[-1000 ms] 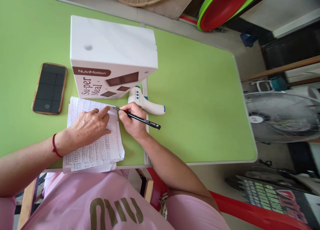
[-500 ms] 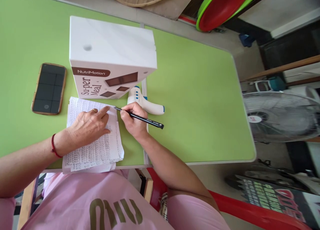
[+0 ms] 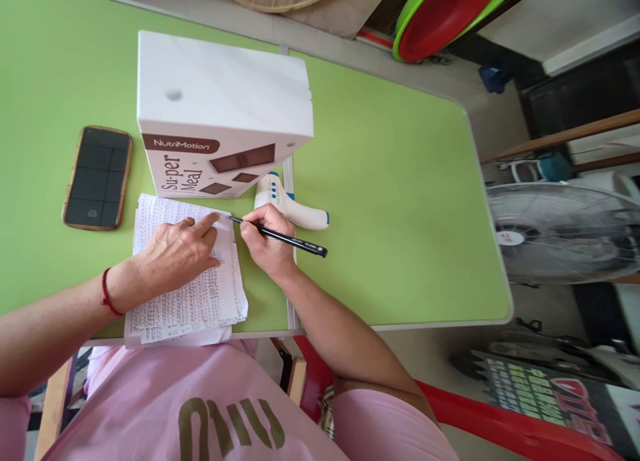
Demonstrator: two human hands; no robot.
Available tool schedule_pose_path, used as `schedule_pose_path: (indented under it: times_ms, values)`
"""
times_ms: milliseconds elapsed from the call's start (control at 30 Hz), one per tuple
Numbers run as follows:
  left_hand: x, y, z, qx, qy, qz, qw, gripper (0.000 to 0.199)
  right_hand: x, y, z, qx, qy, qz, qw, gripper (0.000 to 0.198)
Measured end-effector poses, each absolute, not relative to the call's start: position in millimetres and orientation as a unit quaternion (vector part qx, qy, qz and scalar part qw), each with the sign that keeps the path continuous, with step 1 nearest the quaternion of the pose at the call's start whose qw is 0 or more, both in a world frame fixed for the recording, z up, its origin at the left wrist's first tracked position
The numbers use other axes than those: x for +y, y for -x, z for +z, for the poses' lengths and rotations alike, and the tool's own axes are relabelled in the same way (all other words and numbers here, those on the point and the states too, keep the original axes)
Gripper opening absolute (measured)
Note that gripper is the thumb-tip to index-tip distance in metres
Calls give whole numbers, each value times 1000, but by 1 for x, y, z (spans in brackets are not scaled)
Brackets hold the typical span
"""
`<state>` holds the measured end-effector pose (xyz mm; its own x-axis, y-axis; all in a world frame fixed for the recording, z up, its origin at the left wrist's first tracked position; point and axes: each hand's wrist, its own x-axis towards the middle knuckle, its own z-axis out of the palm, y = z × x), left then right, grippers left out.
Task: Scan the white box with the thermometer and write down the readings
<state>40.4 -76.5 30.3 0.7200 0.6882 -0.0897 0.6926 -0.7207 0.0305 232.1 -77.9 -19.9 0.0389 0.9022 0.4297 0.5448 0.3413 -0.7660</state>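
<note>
Stacked sheets of paper (image 3: 200, 301), covered in dense handwriting, lie at the near edge of the green table. Across the top sheet rests my left hand (image 3: 180, 251), fingers stretched out, the index fingertip near the paper's upper right corner. My right hand (image 3: 270, 241) pinches a black pen (image 3: 295, 239); its tip points left and meets the sheet's edge beside that index finger. Behind the paper stands a white box (image 3: 225, 107) printed "NutriMotion Super Meal". A white and blue infrared thermometer (image 3: 300, 213) lies just beyond my right hand, partly hidden by the box and hand.
A smartphone (image 3: 97, 177) in a brown-edged case lies left of the box on the green table (image 3: 390, 201). Past the table's right end stands a large fan (image 3: 560, 234). A red chair (image 3: 500, 421) is at the lower right, and red and green basins (image 3: 440, 14) are at the back.
</note>
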Motion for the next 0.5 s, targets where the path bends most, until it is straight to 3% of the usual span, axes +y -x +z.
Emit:
schedule_pose_path:
  times_ms: [167, 500]
  values:
    - [-76, -41, 31, 371, -927, -41, 28, 30, -78, -231, -21, -657, 535, 187, 498, 8]
    - [-76, -42, 31, 369, -928, -45, 30, 30, -78, -231, -18, -661, 554, 196, 467, 10]
